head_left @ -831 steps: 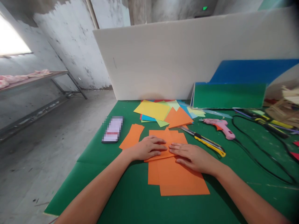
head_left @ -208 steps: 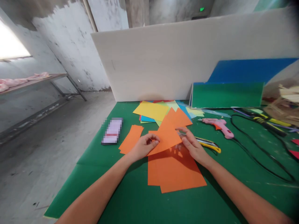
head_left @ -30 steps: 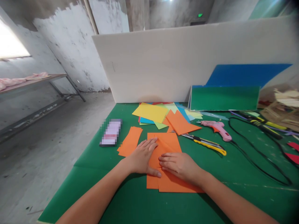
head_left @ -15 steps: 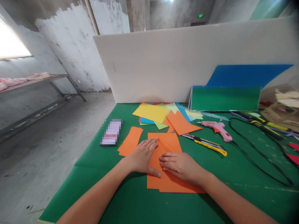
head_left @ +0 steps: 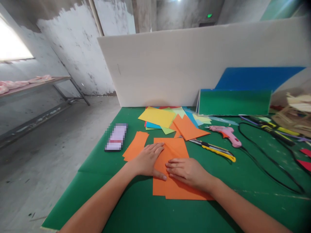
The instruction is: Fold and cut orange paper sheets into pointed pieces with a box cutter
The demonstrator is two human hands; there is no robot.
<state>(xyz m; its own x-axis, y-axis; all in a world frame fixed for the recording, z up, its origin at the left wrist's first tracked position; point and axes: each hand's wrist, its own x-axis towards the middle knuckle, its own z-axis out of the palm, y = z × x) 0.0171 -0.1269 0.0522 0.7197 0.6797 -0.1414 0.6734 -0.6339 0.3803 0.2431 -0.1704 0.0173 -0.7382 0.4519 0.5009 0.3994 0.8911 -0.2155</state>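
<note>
Orange paper [head_left: 170, 191] lies on the green table in front of me, with edges that suggest overlapping or folded layers. My left hand [head_left: 151, 160] rests on its left side, fingers stretched out and thumb spread toward the middle. Over the paper's right part, my right hand [head_left: 186, 171] lies palm down with fingers extended side by side. Both hands press on the sheet without gripping it. Left of the paper are narrow orange paper strips [head_left: 136, 145]. Beyond it sits a folded orange piece [head_left: 190, 127], close to a yellow-handled utility knife [head_left: 215, 151].
A phone [head_left: 116, 137] lies at the left. Several coloured sheets [head_left: 156, 116] are piled at the back. A pink glue gun [head_left: 227, 134] with a looping black cable is on the right, near pliers [head_left: 279, 134]. A white board [head_left: 157, 71] stands behind the table [head_left: 102, 184].
My left thumb has shifted slightly up the paper. My right hand and the orange sheet have stayed in place.
</note>
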